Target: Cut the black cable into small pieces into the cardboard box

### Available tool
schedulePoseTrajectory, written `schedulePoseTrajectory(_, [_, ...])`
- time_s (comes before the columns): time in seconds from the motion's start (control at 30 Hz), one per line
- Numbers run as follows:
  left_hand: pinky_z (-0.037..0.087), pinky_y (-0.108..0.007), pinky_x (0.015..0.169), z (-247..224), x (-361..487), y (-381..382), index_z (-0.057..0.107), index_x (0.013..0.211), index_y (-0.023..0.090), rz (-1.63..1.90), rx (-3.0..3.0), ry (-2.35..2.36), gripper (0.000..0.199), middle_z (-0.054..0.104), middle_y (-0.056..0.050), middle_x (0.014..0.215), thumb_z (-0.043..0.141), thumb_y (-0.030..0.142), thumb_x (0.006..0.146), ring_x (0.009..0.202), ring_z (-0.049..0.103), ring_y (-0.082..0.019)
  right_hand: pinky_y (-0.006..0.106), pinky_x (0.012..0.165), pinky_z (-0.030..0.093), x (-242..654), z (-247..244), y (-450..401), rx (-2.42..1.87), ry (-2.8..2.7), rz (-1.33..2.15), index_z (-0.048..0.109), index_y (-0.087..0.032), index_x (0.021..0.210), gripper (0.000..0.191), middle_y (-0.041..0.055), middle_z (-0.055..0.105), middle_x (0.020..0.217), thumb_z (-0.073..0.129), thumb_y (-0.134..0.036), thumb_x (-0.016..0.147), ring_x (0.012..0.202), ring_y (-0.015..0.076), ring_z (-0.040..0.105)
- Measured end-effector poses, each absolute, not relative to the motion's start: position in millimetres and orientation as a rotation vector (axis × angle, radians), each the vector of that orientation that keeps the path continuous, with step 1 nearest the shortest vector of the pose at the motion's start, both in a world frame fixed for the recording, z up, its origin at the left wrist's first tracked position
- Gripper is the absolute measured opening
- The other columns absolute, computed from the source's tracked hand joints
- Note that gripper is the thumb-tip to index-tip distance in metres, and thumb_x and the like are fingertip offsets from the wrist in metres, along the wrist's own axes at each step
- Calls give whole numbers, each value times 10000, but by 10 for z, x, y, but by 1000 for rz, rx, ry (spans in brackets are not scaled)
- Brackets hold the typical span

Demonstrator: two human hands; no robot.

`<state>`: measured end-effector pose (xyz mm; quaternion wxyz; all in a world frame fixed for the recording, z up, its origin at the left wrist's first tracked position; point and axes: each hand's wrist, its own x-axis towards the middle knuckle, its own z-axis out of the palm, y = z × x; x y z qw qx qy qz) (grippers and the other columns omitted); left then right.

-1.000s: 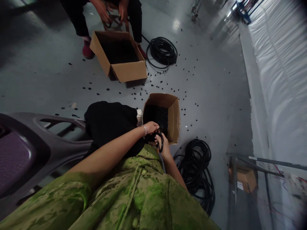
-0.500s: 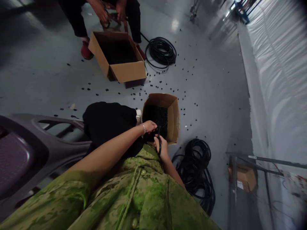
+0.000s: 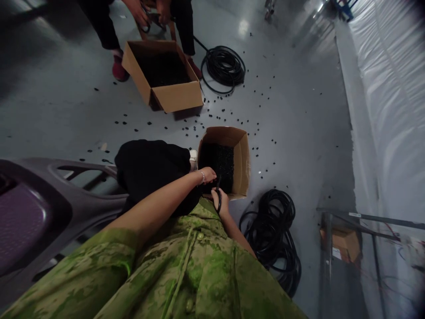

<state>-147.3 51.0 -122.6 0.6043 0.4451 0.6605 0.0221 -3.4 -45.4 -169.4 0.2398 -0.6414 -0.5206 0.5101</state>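
Over the near side of a cardboard box point(image 3: 241, 166), both my hands are close together. My right hand point(image 3: 225, 204) is closed round the black handles of a pair of scissors point(image 3: 219, 198), whose blades point away from me. Just left of the blades, my left hand point(image 3: 208, 174), with a bracelet at the wrist, is closed in a pinch. Whatever it pinches is too small and dark to make out. Small black pieces point(image 3: 223, 160) fill the lower part of the box.
Across from me a person's hands point(image 3: 141, 17) hold scissors above a second cardboard box point(image 3: 177, 97). Coils of black hose lie beside that box point(image 3: 226, 68) and at my right point(image 3: 274, 221). Black bits litter the grey floor point(image 3: 292, 128). A chair point(image 3: 89, 195) stands at left.
The view has shifted slightly. My hands stay together over the box, and the scissors blades look a little lower and more closed beside my left fingers.
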Motion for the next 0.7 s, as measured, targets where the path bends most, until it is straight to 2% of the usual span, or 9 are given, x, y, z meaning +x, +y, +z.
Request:
schedulePoseTrajectory(0.23, [328,-198,455,-1261,-1499,527,656,742,122,29,1050,1560,183,477,41,498,540,156,879,364,348,-66,263,740,432,-98,-1696,-452,-1803,-1497,1345,666,-176,837,217,20,691,780,532,-346,830,744,175,571])
schedulePoseTrajectory(0.33, [332,-191,447,-1270,-1496,538,673,809,115,-22,1076,1575,205,494,32,524,498,160,908,375,357,-65,257,714,435,-108,-1764,-454,-1826,-1512,1317,670,-178,843,209,13,692,743,547,-344,815,719,173,568])
schedulePoseTrajectory(0.47, [345,-182,437,-1250,-1483,543,694,943,106,-90,1096,1587,258,592,-5,634,449,186,945,396,386,-58,253,704,453,-98,-1852,-452,-1777,-1515,1284,684,-181,837,241,8,692,748,556,-379,788,705,173,598])
schedulePoseTrajectory(0.57, [364,-165,440,-1207,-1477,524,688,1023,101,-34,1067,1576,261,639,-21,703,469,227,957,418,405,-48,252,691,460,-83,-1881,-449,-1780,-1480,1274,687,-189,837,245,3,689,741,546,-384,786,697,172,602])
schedulePoseTrajectory(0.7, [401,-156,471,-1162,-1475,491,688,1064,110,36,1005,1619,221,651,-14,691,536,195,926,442,451,-50,250,666,455,-66,-1876,-448,-1758,-1476,1276,680,-192,844,251,2,677,726,541,-395,795,683,168,580])
